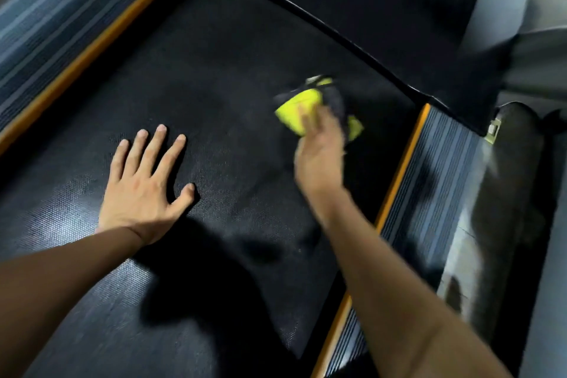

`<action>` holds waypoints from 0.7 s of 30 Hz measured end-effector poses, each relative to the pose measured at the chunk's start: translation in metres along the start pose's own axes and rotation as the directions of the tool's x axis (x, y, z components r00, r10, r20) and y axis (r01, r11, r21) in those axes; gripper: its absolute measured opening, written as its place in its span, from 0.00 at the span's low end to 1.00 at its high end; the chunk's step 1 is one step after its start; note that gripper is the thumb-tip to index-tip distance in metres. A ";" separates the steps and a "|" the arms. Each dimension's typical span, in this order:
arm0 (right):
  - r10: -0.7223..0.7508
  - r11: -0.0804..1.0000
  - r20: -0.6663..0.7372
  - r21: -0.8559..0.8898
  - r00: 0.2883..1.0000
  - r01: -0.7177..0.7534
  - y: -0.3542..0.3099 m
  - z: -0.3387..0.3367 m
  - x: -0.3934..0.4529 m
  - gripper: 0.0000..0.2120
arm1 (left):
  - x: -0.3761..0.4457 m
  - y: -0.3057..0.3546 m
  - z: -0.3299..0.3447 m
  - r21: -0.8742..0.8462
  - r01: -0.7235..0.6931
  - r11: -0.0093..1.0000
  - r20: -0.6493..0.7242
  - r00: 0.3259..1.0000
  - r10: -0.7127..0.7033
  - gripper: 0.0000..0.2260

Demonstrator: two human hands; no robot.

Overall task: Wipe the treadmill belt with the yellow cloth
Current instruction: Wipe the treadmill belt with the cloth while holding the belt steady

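The black textured treadmill belt [208,77] fills the middle of the head view. My right hand [320,150] grips a bunched yellow cloth [299,107] with dark grey patches, near the belt's front right corner; hand and cloth are motion-blurred. Whether the cloth touches the belt I cannot tell. My left hand [144,184] lies flat on the belt at centre left, fingers spread, holding nothing.
Ribbed grey side rails with orange trim flank the belt: one at the upper left [46,27], one at the right [435,187]. The black motor cover [383,9] curves across the top. A grey upright [506,193] stands beyond the right rail.
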State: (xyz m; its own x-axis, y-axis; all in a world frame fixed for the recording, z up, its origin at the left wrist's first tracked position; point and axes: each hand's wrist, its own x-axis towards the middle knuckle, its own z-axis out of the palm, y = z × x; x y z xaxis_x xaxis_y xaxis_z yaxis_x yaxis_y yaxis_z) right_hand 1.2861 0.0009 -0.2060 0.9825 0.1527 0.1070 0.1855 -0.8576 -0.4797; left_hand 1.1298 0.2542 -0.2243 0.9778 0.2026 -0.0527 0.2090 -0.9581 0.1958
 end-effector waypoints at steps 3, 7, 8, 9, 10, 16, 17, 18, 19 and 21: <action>-0.315 0.948 0.214 0.017 0.925 0.319 -0.028 0.007 -0.053 0.31 | 0.000 0.001 -0.001 -0.013 0.005 1.000 0.002 1.000 -0.005 0.37; -0.393 0.896 0.237 -0.116 0.888 0.428 0.037 -0.030 -0.014 0.25 | 0.000 0.001 0.000 -0.021 -0.005 1.000 -0.005 1.000 0.005 0.37; -0.290 0.928 0.179 -0.185 0.940 0.322 0.061 -0.043 0.003 0.26 | 0.000 0.001 0.001 -0.019 -0.008 1.000 -0.006 1.000 0.008 0.37; -0.163 0.951 0.142 -0.241 0.976 0.194 0.080 -0.056 0.019 0.28 | -0.001 0.001 0.001 -0.016 -0.011 1.000 -0.007 1.000 0.011 0.37; -0.041 0.958 0.149 -0.276 0.988 0.081 0.093 -0.068 0.032 0.31 | -0.002 0.001 0.002 -0.013 -0.013 1.000 -0.010 1.000 0.013 0.36; -0.084 0.932 0.269 -0.320 0.959 0.172 0.114 -0.097 0.057 0.32 | -0.002 0.002 0.002 0.013 0.003 1.000 -0.012 1.000 -0.003 0.36; -0.112 0.912 0.264 -0.356 0.958 0.204 0.120 -0.098 0.055 0.32 | -0.003 0.002 0.003 0.018 0.004 1.000 -0.011 1.000 -0.004 0.36; -0.140 0.894 0.248 -0.384 0.959 0.230 0.126 -0.097 0.055 0.33 | -0.002 0.002 0.003 0.025 0.002 1.000 -0.010 1.000 -0.002 0.36; -0.156 0.891 0.237 -0.384 0.959 0.240 0.131 -0.094 0.057 0.34 | -0.001 0.002 0.004 0.033 0.000 0.999 -0.010 1.000 0.000 0.36; -0.171 0.915 0.250 -0.319 0.953 0.247 0.131 -0.085 0.061 0.34 | -0.002 0.000 0.007 0.062 -0.001 0.998 -0.018 1.000 0.003 0.35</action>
State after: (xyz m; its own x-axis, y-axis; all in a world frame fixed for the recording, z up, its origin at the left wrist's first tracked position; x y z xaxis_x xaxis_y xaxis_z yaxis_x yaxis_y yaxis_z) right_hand 1.3688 -0.1443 -0.1884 0.9094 0.4146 -0.0333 0.4069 -0.9035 -0.1349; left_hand 1.1280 0.2524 -0.2308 0.9784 0.2036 -0.0349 0.2065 -0.9692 0.1345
